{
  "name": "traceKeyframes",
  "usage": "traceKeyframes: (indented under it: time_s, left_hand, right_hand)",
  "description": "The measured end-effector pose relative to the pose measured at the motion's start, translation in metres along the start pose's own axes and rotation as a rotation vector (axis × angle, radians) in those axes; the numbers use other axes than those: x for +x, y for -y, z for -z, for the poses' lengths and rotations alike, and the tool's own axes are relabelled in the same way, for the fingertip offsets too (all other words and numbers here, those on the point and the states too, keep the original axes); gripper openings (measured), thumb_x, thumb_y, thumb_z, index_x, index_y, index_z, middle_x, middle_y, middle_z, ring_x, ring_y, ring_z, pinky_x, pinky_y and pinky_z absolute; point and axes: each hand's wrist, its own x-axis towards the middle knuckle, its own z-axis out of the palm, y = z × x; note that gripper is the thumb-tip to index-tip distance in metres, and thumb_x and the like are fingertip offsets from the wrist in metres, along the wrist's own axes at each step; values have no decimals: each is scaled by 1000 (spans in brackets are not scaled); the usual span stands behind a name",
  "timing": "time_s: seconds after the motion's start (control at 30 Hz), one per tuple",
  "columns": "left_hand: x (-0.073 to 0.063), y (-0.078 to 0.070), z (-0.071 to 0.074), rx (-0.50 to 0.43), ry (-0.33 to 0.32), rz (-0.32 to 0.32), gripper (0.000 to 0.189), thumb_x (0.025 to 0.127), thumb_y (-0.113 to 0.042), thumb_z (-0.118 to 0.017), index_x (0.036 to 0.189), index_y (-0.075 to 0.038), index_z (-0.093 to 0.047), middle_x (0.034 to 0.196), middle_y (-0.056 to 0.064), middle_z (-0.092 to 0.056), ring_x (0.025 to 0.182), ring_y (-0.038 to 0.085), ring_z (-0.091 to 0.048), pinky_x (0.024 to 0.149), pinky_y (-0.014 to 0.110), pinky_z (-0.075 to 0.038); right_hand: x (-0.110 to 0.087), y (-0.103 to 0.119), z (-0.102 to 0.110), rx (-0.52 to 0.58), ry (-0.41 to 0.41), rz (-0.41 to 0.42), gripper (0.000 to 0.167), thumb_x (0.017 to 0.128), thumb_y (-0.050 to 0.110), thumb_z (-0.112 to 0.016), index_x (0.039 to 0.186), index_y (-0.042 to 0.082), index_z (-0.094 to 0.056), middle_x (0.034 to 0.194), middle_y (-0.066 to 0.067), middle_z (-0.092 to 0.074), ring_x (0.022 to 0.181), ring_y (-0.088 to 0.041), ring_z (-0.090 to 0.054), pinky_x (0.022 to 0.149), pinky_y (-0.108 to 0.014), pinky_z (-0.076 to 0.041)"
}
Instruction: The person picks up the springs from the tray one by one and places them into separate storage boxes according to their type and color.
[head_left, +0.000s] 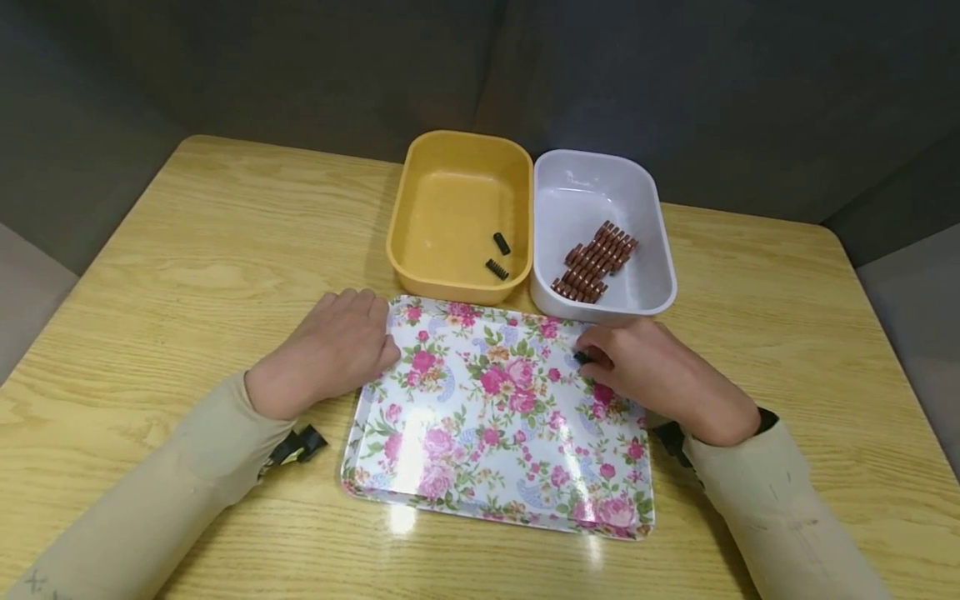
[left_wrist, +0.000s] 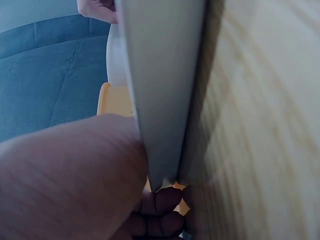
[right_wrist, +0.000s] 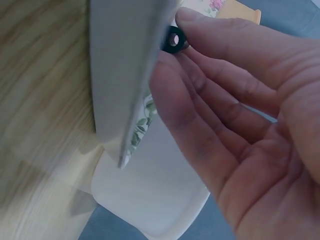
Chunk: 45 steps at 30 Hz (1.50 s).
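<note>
A floral tray [head_left: 517, 417] lies on the table in front of me. My left hand [head_left: 330, 350] holds its upper left edge, thumb over the rim; the left wrist view shows curled fingers [left_wrist: 160, 215] at the tray's edge. Above the tray's upper right part, my right hand [head_left: 637, 367] pinches a small dark green spring [right_wrist: 174, 40] between thumb and fingers. The right wrist view shows the round, hollow end of that spring. Two more dark springs [head_left: 497, 269] lie in the yellow bin [head_left: 442, 200] behind the tray.
A white bin [head_left: 645, 283] stands right against the yellow one. Several reddish-brown springs [head_left: 596, 262] lie in rows inside it. Both bins stand at the back of the wooden table [head_left: 225, 242], before a dark partition [head_left: 337, 75].
</note>
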Motion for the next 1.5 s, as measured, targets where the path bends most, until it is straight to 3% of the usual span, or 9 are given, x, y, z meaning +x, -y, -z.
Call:
traceKeyframes:
  time_s: [0.27,0.5,0.97,1.5]
  left_hand:
    - [0,0,2,-4,-3,-2,21,95,-25,-45,87,-6,-44,83,8,-43,80,25,-40,80,38,-36]
    - [1,1,2,2,-16,-7,21,96,-24,-44,86,-5,-43,83,8,-41,80,26,-39,80,39,-37]
    - [-1,5,0,14,-35,-5,22,95,-24,-45,85,-4,-44,81,8,-42,78,25,-39,79,38,-38]
    - [1,-2,2,18,17,2,24,97,-28,-43,90,-5,-47,88,9,-46,84,26,-43,87,42,-43]
  right_hand:
    - [0,-1,-1,-10,-44,54,17,81,10,-86,95,6,-77,88,-3,-76,77,-13,-67,70,-37,-57]
    - [1,2,3,29,-76,44,18,81,10,-85,97,6,-78,86,-4,-76,72,-9,-63,66,-33,-55]
    - [15,8,14,53,-112,65,19,84,10,-82,102,9,-76,88,-2,-76,74,-7,-66,68,-31,-58]
    - [37,25,31,59,-202,155,17,85,10,-80,101,10,-76,89,-1,-75,76,-8,-68,70,-32,-59]
